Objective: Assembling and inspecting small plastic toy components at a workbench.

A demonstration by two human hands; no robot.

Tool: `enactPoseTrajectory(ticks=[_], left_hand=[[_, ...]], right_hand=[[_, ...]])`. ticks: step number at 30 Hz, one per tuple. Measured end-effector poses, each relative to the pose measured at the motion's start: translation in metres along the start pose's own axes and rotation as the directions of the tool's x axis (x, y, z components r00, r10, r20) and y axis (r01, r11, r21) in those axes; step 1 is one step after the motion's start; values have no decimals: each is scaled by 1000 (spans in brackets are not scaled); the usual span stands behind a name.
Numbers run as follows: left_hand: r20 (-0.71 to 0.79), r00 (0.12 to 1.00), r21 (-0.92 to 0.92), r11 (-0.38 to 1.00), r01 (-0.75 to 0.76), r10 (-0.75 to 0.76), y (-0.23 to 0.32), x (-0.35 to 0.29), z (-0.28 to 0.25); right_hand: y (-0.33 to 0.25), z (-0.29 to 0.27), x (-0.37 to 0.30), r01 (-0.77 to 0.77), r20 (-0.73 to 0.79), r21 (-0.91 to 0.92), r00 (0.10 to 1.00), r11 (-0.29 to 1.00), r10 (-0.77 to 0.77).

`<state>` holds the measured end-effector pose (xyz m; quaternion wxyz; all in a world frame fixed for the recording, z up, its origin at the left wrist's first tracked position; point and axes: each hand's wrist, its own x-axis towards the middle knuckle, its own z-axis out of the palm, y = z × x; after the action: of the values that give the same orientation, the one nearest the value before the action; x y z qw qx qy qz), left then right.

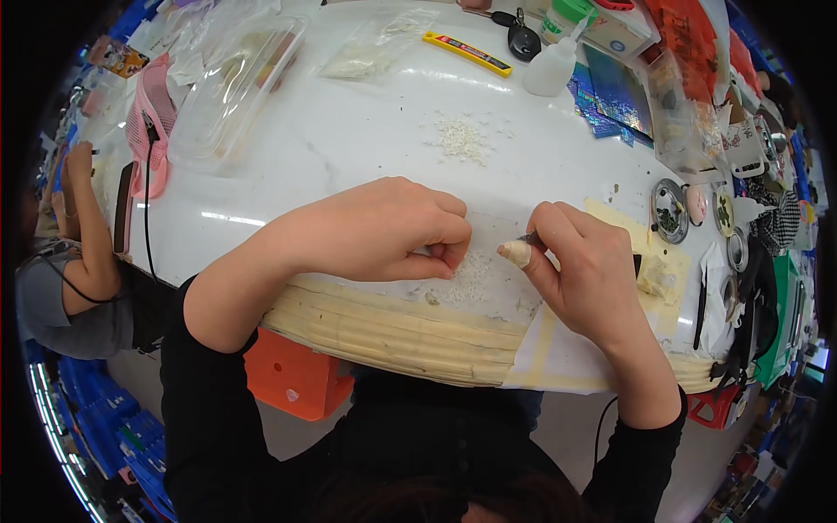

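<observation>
Quick log from my end of the head feed: left hand (pixel 408 228) is over the white table (pixel 349 131), palm down, fingers curled in, thumb against the forefinger side; fingertips partly hidden, so I can't tell if it pinches anything. Right hand (pixel 582 263) faces it with a gap between, thumb and bent forefinger clamped on a small dark tool (pixel 529 237); mostly hidden, so I can't tell its kind. The right thumb wears a cream wrap (pixel 518 254). The near pile of white bits (pixel 471 281) lies on the table between the hands, just beside the left fingertips, loosely spread toward the front edge. A far pile of white bits (pixel 462 139) sits farther back, apart from both hands. Along the front edge I see yellowish tape (pixel 375 327), with white paper (pixel 554 353) under the right wrist. Back of the table: clear bag (pixel 362 57), yellow stick-shaped item (pixel 466 54), black key fob (pixel 524 40), white squeeze bottle (pixel 549 74), shiny blue sheets (pixel 617 83). Right side: round metal dish (pixel 670 212) holding dark bits. Left side: clear plastic box (pixel 231 96), pink mesh pouch (pixel 153 109), and beyond it a co-worker's bare arm (pixel 94 227). Orange stool (pixel 292 375) below the table edge.
</observation>
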<state>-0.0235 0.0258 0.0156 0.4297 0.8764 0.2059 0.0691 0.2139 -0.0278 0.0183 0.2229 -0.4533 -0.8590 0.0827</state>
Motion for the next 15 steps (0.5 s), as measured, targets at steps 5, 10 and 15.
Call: enactPoseTrajectory(ticks=[5,10,15], left_hand=[[27,983,-220,958,182,-180,8,2,-8],[-134,966,-625,775,92,-222,-1,6,4],[-44,916,-929,352,109,-399,3,10,4]], right_hand=[[1,0,-1,0,5,1,1000,1000,-1],[2,0,-1,2,-19,26,1000,1000,-1],[-1,-5,0,-28,-71,161,997,987,39]])
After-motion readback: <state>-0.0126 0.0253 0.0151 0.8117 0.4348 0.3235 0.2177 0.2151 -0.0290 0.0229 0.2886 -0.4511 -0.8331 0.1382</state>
